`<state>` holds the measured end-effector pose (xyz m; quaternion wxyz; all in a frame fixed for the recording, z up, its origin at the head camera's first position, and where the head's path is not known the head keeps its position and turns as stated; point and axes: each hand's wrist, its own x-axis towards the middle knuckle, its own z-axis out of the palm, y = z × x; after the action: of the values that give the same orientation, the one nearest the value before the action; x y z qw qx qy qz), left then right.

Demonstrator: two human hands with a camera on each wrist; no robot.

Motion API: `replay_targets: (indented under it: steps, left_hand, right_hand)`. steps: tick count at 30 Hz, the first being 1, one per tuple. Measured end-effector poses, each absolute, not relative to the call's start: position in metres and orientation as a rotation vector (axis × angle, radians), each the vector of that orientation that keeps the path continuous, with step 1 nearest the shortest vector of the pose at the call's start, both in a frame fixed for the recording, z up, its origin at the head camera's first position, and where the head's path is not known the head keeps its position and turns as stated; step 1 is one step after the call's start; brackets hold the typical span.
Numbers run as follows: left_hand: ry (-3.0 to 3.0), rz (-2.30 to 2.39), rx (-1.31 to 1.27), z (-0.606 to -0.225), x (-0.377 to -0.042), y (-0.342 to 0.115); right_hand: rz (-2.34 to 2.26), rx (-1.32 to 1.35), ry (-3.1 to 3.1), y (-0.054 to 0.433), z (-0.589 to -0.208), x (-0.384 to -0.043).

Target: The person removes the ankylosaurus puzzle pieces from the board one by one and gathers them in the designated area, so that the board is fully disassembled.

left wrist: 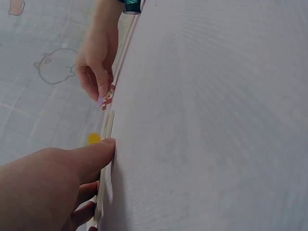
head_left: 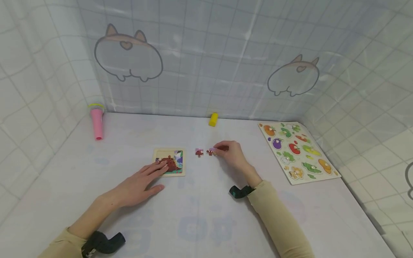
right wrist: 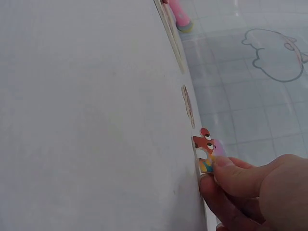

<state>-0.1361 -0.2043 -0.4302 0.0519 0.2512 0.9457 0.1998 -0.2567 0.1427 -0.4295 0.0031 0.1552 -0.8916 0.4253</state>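
Observation:
A square wooden jigsaw puzzle with a pale frame lies on the table, its picture showing a brown-red dinosaur. The fingers of my left hand rest on the picture's left part and hide some of it. To the right, my right hand pinches a puzzle piece between thumb and fingers; in the right wrist view it stands tilted and shows cartoon eyes on red. A second puzzle piece lies on the table between the frame and the held piece.
A vegetable puzzle board lies at the right of the table. A pink toy microphone is at the back left, and a small yellow block sits by the back edge. Patterned curtains surround the table.

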Motion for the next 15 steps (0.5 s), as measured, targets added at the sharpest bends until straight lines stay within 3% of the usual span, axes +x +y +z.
replay_targets:
  steps: [15]
  left_hand:
    - [2.865, 0.611, 0.750, -0.432, -0.138, -0.204]
  right_hand:
    - [1.068, 0.574, -2.747, 0.139, -0.441, -0.260]
